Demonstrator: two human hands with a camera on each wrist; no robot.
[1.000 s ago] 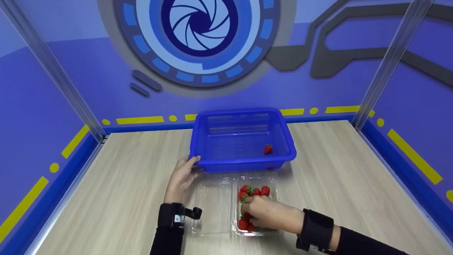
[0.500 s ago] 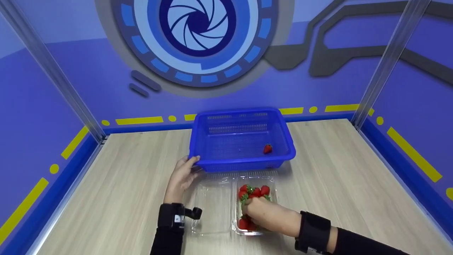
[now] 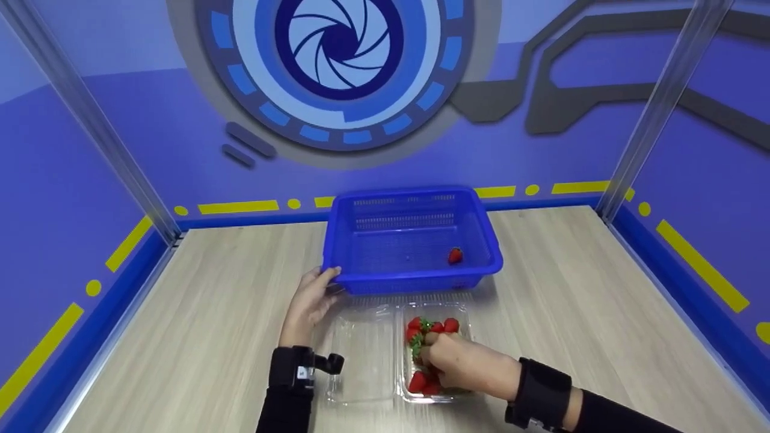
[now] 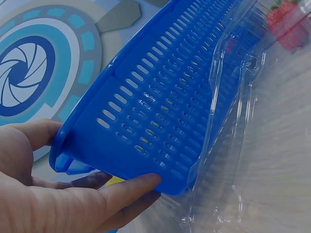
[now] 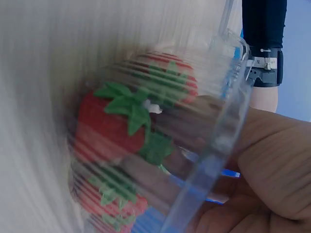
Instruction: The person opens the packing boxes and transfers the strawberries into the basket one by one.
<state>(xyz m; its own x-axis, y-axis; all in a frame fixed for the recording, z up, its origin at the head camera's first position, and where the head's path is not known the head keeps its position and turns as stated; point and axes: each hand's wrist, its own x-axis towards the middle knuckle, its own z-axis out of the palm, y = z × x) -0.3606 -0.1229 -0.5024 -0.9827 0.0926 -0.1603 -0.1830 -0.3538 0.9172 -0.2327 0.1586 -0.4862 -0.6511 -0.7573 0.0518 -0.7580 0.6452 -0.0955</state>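
My left hand (image 3: 307,304) grips the near left corner of a blue plastic basket (image 3: 415,278), thumb over the rim and fingers against the outside in the left wrist view. One strawberry (image 3: 455,255) lies in the basket's right part. In front of it, a clear plastic clamshell box (image 3: 402,391) holds several strawberries in its right half. My right hand (image 3: 466,364) reaches down into that half. Through the clear wall in the right wrist view, its fingers pinch at a red strawberry (image 5: 109,128) with green leaves; other strawberries sit close around it. The knuckles hide the fingertips in the head view.
The clamshell's transparent lid (image 3: 361,361) lies folded out flat to the left, beside my left wrist. A pale wood tabletop (image 3: 559,288) carries everything. Purple-blue printed panels (image 3: 397,162) with metal corner posts enclose the back and sides.
My right hand stays inside the clamshell and shifts slightly to the right, showing more green leaves by its fingers. The left hand and the basket keep their places.
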